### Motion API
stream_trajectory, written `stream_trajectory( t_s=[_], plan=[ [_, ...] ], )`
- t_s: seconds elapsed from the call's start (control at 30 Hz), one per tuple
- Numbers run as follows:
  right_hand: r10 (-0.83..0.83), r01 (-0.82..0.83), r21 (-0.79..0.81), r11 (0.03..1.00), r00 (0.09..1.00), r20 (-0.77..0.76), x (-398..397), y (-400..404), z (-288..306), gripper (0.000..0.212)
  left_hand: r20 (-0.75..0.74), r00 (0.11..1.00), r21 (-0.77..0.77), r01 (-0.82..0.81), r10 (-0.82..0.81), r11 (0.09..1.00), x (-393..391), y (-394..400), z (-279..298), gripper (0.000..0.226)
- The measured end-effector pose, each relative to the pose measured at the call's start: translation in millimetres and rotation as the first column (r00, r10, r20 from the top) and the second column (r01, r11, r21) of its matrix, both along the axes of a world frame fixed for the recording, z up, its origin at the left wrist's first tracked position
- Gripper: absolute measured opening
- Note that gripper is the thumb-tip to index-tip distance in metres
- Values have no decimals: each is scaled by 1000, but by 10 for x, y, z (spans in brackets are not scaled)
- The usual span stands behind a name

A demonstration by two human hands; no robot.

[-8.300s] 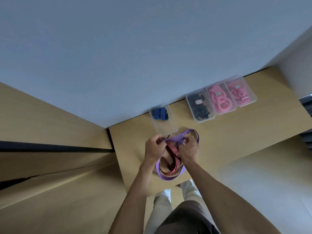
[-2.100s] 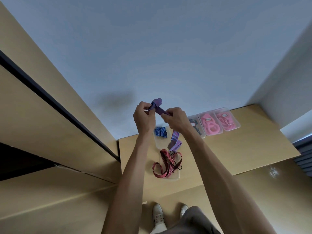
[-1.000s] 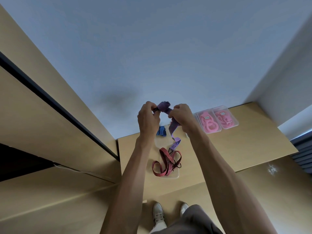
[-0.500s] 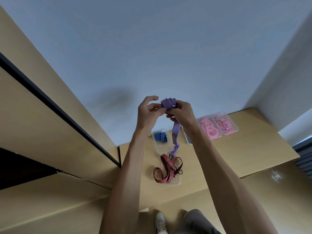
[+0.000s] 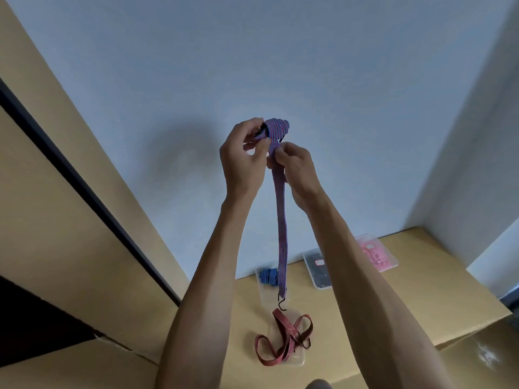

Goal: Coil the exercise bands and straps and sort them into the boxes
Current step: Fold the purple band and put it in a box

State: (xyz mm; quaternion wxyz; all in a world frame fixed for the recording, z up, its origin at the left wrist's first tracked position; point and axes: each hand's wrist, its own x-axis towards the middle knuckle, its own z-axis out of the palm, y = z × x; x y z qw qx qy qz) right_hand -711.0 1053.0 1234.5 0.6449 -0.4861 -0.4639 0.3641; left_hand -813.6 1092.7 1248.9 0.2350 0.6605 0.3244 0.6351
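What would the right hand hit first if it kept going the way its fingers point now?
Almost at once, the purple striped strap it already pinches, then probably the left hand just beyond, which holds the coiled end. Depth between the hands is unclear.

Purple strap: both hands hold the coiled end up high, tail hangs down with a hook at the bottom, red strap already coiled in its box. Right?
Not quite. The head view shows the red strap lying loose and uncoiled on the table. The rest holds: left hand and right hand hold the purple strap, hook at the bottom.
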Motion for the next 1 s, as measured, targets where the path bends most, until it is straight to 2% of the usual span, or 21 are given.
stream_trajectory(
  t_s=[0.17, 0.23, 0.3, 0.37, 0.43, 0.5, 0.57, 0.67, 0.73, 0.8, 0.87, 0.97, 1.0],
  plan=[
    [-134, 131, 139, 982, 991, 16, -101, 53, 440, 13, 102, 987, 219, -142, 122, 965, -27, 16, 281, 28],
    [-199, 178, 147, 973, 969, 146, -150, 80, 493, 18, 97, 979, 275, -200, 180, 940, -64, 81, 322, 30],
    [-268, 248, 103, 963, 879, 394, -179, 82, 414, 30, 6, 963, 328, -256, 269, 910, -117, 134, 227, 29],
    [-241, 304, 9, 953, 737, 631, -192, 66, 237, 28, -128, 951, 312, -232, 283, 921, -194, 177, -22, 28],
    [-104, 320, -119, 940, 602, 792, -180, 69, 37, 29, -326, 929, 180, -122, 176, 976, -291, 199, -348, 31],
    [142, 286, -326, 901, 516, 844, -158, 100, -114, 18, -534, 845, 6, -20, 20, 1000, -391, 207, -668, 32],
    [311, 232, -466, 854, 491, 814, -141, 111, -230, 11, -644, 752, -168, 42, -142, 985, -482, 207, -930, 35],
    [423, 122, -540, 833, 490, 762, -115, 124, -386, 21, -633, 674, -419, 116, -381, 900, -645, 197, -1166, 44],
    [488, 33, -586, 810, 515, 704, -58, 128, -491, 20, -499, 678, -573, 210, -540, 792, -768, 171, -1246, 48],
    [532, -30, -621, 783, 549, 644, 22, 160, -588, 22, -268, 703, -685, 341, -659, 643, -868, 126, -1264, 42],
    [545, -123, -630, 767, 643, 539, 72, 177, -696, 27, -69, 697, -718, 462, -713, 521, -912, 99, -1288, 35],
    [540, -379, -540, 752, 823, 175, 111, 154, -948, 27, 100, 729, -672, 551, -677, 494, -879, 79, -1393, 39],
    [501, -409, -494, 767, 863, 62, 117, 147, -1045, 27, 182, 748, -654, 576, -638, 490, -853, 68, -1431, 39]
  ],
)
